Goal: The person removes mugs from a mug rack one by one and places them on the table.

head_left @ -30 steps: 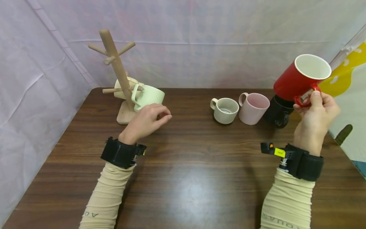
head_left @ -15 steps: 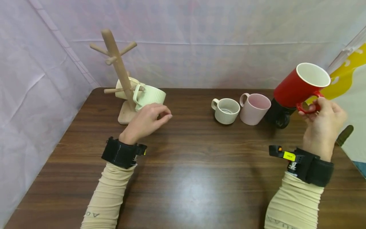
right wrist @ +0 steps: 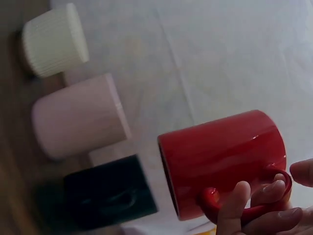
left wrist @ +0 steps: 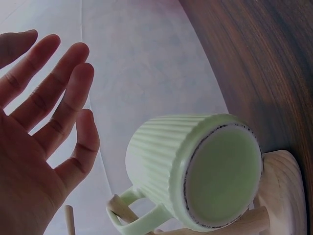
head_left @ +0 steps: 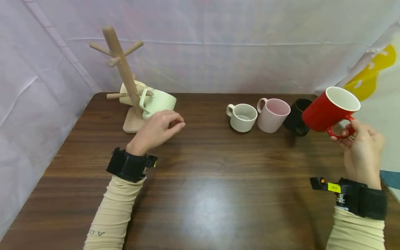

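Note:
My right hand (head_left: 364,149) grips the handle of a red mug (head_left: 326,109) with a white inside, holding it tilted in the air at the right of the head view. In the right wrist view, fingers (right wrist: 274,223) curl through the handle. Behind the red mug stands a black mug (head_left: 295,116), partly covered by it. My left hand (head_left: 157,130), fingers relaxed, holds nothing. Just beyond it a pale green ribbed mug (left wrist: 161,152) hangs by its handle on a peg of the wooden mug tree (head_left: 120,66). A cream mug (head_left: 125,99) shows partly behind the post.
A pink mug (head_left: 273,116) and a small off-white ribbed cup (head_left: 243,118) stand upright beside the black mug on the brown wooden table (head_left: 200,180). Upper pegs of the tree point several ways. A pale cloth (head_left: 200,66) hangs behind the table's back edge.
My right hand has lowered the red mug and brought it a little to the right, uncovering more of the black mug. My left hand stays by the green mug. The head view has shifted slightly.

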